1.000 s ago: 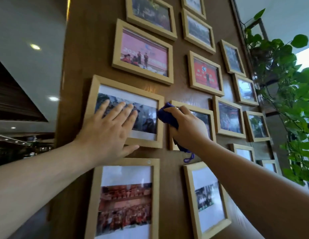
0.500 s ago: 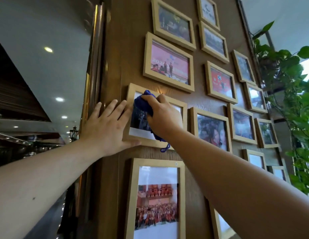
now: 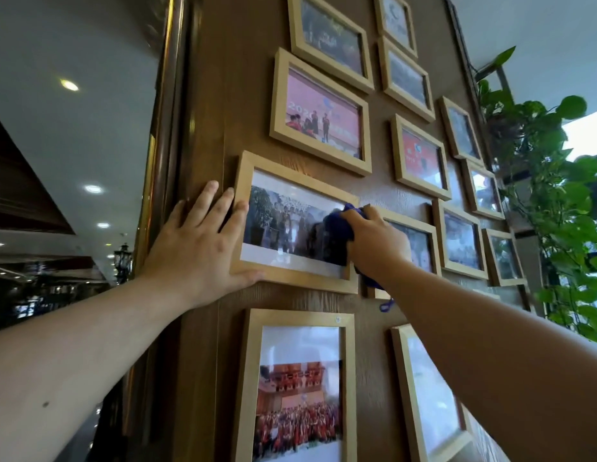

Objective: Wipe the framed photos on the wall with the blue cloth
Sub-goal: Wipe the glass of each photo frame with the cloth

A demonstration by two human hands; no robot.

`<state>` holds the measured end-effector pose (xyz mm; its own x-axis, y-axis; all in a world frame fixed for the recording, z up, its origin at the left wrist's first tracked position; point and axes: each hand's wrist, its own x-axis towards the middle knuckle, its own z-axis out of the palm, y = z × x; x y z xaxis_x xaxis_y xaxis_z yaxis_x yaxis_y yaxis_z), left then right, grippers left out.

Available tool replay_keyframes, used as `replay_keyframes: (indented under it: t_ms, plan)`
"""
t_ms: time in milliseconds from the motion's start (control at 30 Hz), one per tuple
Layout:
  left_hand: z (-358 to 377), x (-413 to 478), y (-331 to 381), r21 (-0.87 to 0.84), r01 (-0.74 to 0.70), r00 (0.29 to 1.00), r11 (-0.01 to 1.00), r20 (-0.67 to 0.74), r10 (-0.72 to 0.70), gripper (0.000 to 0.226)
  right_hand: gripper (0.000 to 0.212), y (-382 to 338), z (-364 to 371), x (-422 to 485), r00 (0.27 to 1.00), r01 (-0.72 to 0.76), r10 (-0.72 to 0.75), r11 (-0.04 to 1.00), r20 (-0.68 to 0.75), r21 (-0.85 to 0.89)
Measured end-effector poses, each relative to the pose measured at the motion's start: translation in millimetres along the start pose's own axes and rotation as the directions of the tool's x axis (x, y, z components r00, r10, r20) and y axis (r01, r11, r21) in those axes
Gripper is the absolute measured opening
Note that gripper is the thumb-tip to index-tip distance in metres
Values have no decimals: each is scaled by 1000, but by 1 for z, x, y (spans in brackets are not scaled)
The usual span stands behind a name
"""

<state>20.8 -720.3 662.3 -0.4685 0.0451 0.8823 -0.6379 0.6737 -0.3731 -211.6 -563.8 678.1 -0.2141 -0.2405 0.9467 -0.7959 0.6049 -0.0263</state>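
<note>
A brown wood-grain wall (image 3: 383, 191) carries pale wooden frames; the pink photo (image 3: 320, 111) reads "2020". The left hand (image 3: 197, 248) lies flat, fingers spread, against the landscape frame (image 3: 290, 278). The right hand (image 3: 377, 245) presses the bunched blue cloth (image 3: 337, 228) on its glass.

blue cloth (image 3: 333, 233): mostly hidden under your right hand (image 3: 377, 243)
lower frames (image 3: 247, 395): cut off by the bottom edge

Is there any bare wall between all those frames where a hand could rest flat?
Yes: the bare wood strip left of the frames, where the left hand partly rests. The band between the wiped frame and the portrait frame is narrow. Toward the plant, frames crowd closely.
</note>
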Motion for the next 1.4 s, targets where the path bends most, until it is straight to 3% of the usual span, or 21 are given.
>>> replay_keyframes:
  t_ms: [200, 367, 533, 667, 833, 933, 1133, 1233, 1400]
  plan:
    - [-2, -1, 2, 17, -6, 1000, 1000, -1, 6, 113, 53, -39, -8, 3, 981, 195, -192, 974, -33, 112]
    - [-5, -2, 1, 17, 1, 1000, 1000, 5, -1, 113, 53, -88, -17, -6, 876, 478, -465, 871, -127, 115]
    - [-5, -2, 2, 28, 19, 1000, 999, 19, -19, 112, 53, -57, -7, -15, 901, 429, -427, 903, -74, 0]
    - [-2, -3, 2, 25, 15, 1000, 1000, 26, -16, 111, 53, -14, -3, -19, 949, 314, -315, 946, 0, -80]
    - [2, -1, 4, 19, 11, 1000, 1000, 23, -11, 110, 50, -12, 1, -17, 979, 199, -201, 977, -15, -80]
    - [3, 0, 4, 23, 8, 1000, 1000, 15, -8, 109, 48, -37, -5, -19, 957, 288, -288, 958, -45, -15]
    - [3, -2, 3, 10, -1, 999, 1000, -34, 1, 109, 51, -86, -17, -30, 831, 555, -554, 832, -60, 3]
    - [1, -2, 4, 10, 7, 1000, 1000, -3, -7, 111, 50, -75, -14, -37, 816, 578, -578, 816, -27, 0]
    - [-1, -2, 5, 23, 10, 999, 1000, 32, -11, 110, 50, -29, -11, -45, 859, 509, -502, 858, 102, -71]
